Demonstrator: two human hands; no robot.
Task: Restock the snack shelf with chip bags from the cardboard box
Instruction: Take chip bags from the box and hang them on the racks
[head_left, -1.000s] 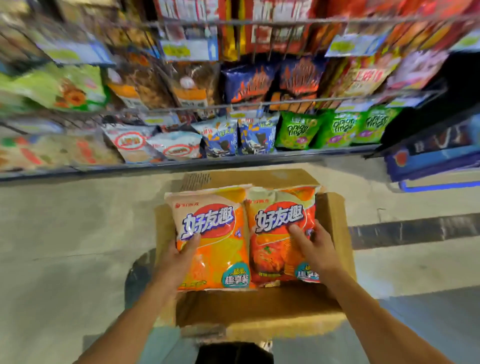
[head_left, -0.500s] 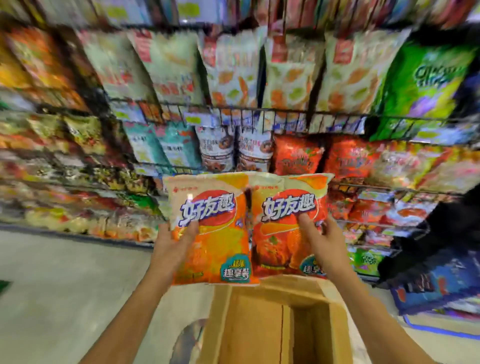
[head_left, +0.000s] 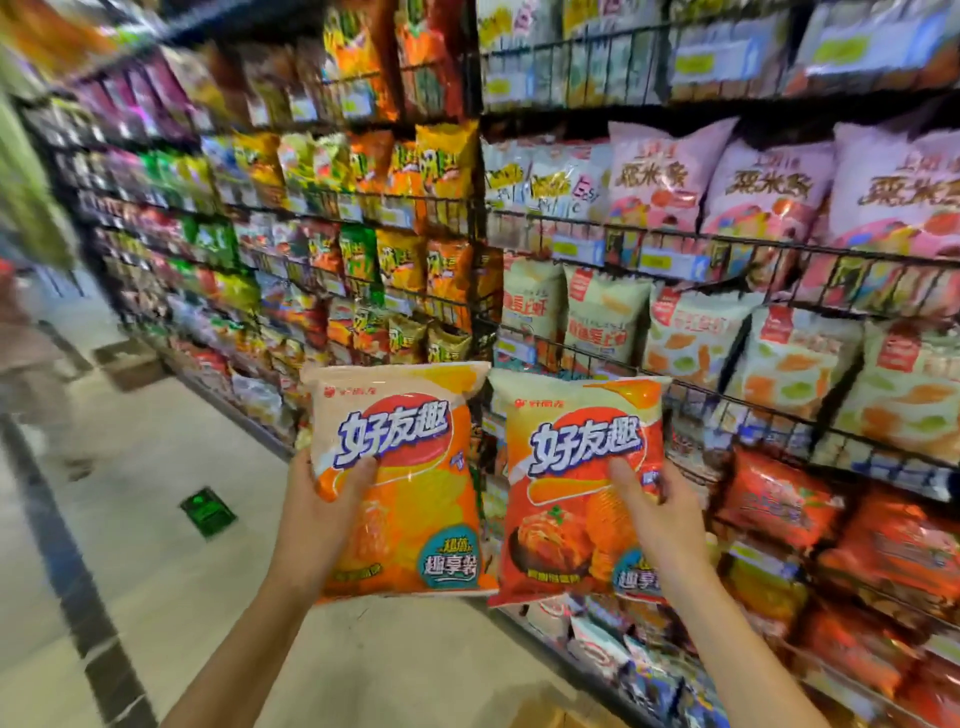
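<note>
Facing wire snack shelves (head_left: 727, 239) at two o'clock, left hand (head_left: 322, 499) is gripping orange plastic chip bag (head_left: 410, 519), right hand (head_left: 660, 514) red plastic chip bag (head_left: 561, 499), for restocking.

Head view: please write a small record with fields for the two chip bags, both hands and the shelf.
left hand: grips the yellow-orange bag at its left edge, thumb on the front
right hand: grips the red bag at its right edge, thumb on the front
bag pose: both upright, side by side, fronts toward the camera
snack shelf: wire-fronted tiers packed with snack packs, behind the two held bags
placed on shelf: not yet
</note>
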